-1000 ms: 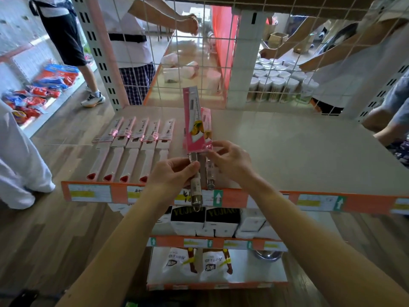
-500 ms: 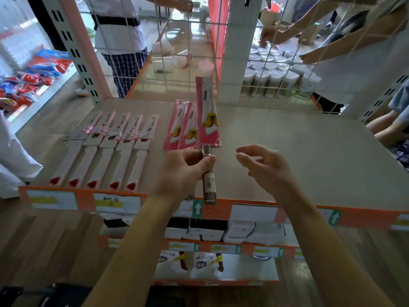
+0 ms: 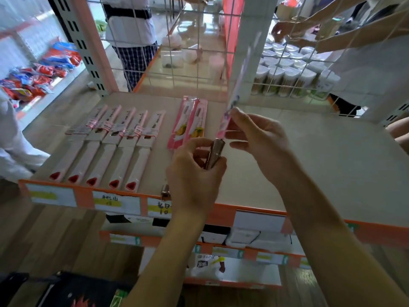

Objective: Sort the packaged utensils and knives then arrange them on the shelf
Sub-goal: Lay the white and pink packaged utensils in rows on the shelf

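Held upright above the matte beige shelf (image 3: 298, 151): a packaged knife (image 3: 223, 127), slim, pink card sleeve turned edge-on and blurred toward the top, print unreadable. Left hand (image 3: 194, 173) wrapped around its shiny steel handle, fingers (image 3: 219, 161) closed on the metal. Right hand (image 3: 259, 142) pinching the sleeve's lower edge, remaining fingers spread loose. Flat on the shelf just left: two pink packaged knives (image 3: 188, 122) with yellow fruit print, side by side, lower ends hidden behind the left hand. Further left, a row of five long white-and-pink packaged utensils (image 3: 115, 147), red triangular tips at the front edge. Wire grid (image 3: 199, 52) behind.
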Motion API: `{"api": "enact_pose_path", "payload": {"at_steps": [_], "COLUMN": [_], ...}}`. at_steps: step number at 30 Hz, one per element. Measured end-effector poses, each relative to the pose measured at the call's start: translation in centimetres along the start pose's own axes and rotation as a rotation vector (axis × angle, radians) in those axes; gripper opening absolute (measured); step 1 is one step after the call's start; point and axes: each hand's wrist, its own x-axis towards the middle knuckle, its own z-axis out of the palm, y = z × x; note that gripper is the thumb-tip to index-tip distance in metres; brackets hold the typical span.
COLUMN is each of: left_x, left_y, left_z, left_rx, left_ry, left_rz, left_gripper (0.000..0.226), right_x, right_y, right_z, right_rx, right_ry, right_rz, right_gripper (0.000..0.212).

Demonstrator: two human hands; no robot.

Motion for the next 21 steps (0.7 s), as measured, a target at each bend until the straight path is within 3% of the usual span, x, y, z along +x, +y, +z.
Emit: {"api": "enact_pose_path", "payload": {"at_steps": [11, 21], "left_x": [-0.6, 1.7], "left_y": [-0.4, -2.2], "left_z": [1.1, -2.4], "left_rx": [0.245, 0.349], "left_ry": [-0.040, -0.237], "left_rz": [0.076, 0.307], "left_gripper": [0.033, 0.063], "right_x": [0.8, 3.6], "right_y": [0.7, 1.0], "right_z": [0.9, 0.3], "right_rx": [0.213, 0.081], "right_ry": [-0.010, -0.104], "right_rz": [0.101, 0.349], "right_gripper": [0.007, 0.010]}}
